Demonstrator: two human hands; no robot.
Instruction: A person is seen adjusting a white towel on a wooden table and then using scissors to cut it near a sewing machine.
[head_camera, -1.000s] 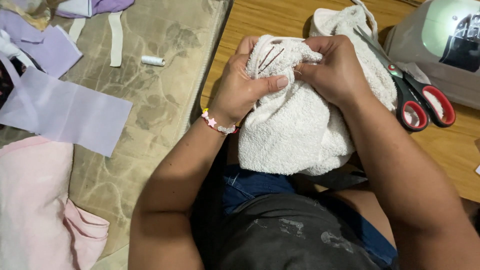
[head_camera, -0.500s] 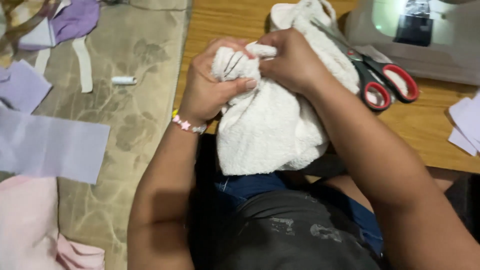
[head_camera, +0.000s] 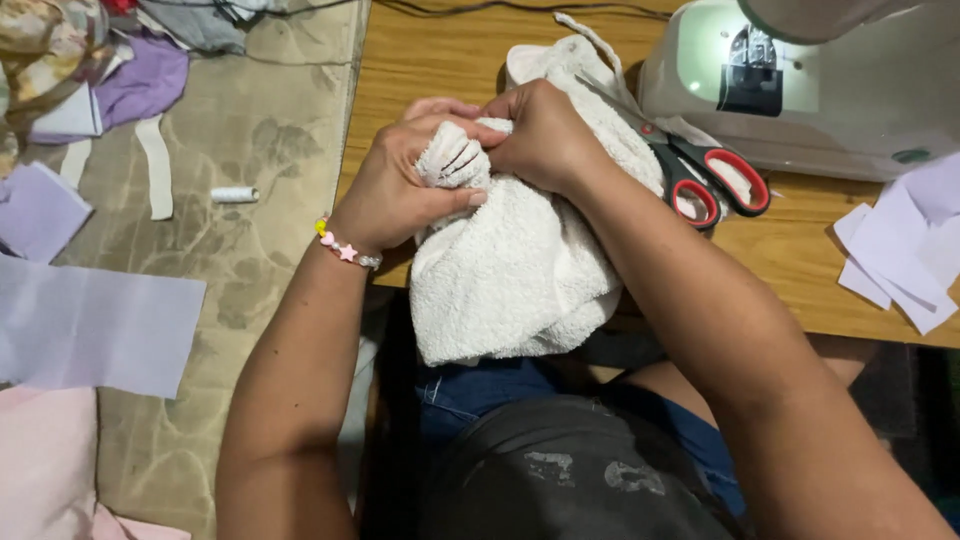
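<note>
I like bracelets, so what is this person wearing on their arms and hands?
The left hand has a beaded bracelet at the wrist, with small pink, yellow and pale beads, one shaped like a star. The right hand shows no bracelet or ring. Both arms are bare, with no sleeves in view.

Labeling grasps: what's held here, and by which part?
Both hands, left hand and right hand, pinch a bunched fold near the top of the white towel.
</note>
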